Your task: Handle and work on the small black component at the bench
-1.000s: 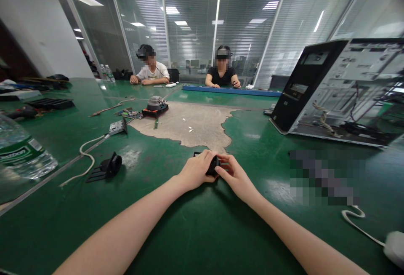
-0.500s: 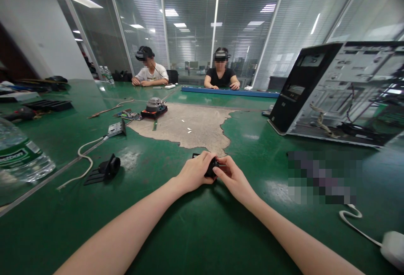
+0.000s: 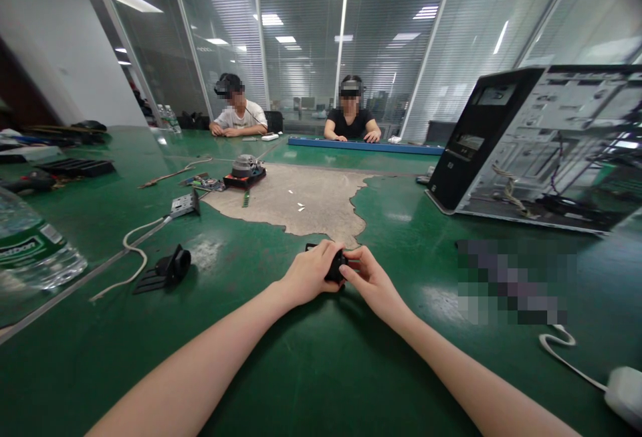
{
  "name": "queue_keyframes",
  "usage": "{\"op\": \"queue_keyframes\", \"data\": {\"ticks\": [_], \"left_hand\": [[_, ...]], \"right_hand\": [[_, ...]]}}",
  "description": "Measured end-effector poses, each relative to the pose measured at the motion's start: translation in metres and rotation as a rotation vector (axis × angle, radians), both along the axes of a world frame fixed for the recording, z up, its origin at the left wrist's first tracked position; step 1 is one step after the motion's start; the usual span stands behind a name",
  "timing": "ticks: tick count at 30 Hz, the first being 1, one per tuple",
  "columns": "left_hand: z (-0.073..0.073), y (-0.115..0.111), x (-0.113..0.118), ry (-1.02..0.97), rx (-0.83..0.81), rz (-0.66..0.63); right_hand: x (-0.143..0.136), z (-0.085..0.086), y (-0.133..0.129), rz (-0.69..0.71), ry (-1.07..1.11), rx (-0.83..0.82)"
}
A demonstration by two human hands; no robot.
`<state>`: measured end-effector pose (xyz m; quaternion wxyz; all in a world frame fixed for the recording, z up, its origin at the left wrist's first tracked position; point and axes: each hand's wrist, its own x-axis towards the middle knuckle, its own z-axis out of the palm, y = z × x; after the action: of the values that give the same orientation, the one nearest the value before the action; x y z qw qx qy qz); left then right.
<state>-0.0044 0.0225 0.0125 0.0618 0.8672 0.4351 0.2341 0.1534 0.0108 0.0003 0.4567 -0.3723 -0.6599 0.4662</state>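
Observation:
A small black part [image 3: 335, 270] is held between both hands just above the green tabletop, largely hidden by my fingers. My left hand [image 3: 311, 271] wraps over it from the left, and a flat dark edge of the part pokes out beyond the knuckles. From the right, my right hand [image 3: 370, 275] pinches its side between thumb and fingers. Farther left on the table lies another black part [image 3: 173, 267], with a round ring and flat slotted prongs.
An open computer case [image 3: 501, 156] stands at right. Water bottle [image 3: 37, 246] at left, near a metal box with a cable [image 3: 184, 204]. A heatsink fan unit [image 3: 245, 169] sits on the bare brown patch [image 3: 321, 189]. Two people sit across the table behind a blue strip [image 3: 361, 147].
Almost nothing differs; both hands keep their grip on the black part, and the right fingers have shifted only very slightly.

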Motion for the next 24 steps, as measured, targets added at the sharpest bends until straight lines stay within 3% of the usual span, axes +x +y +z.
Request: {"op": "queue_keyframes", "data": {"ticks": [6,12,24], "left_hand": [[0.0007,0.0008,0.0006,-0.008,-0.007,0.004],[0.0005,0.0007,0.0012,0.015,-0.007,0.014],[-0.0017,0.0017,0.0019,0.014,0.005,0.019]], "right_hand": [[-0.0006,0.0024,0.0039,-0.033,-0.036,-0.043],[0.0016,0.0039,0.0009,0.056,-0.004,-0.033],[0.0004,-0.0012,0.0038,-0.021,-0.031,-0.037]]}}
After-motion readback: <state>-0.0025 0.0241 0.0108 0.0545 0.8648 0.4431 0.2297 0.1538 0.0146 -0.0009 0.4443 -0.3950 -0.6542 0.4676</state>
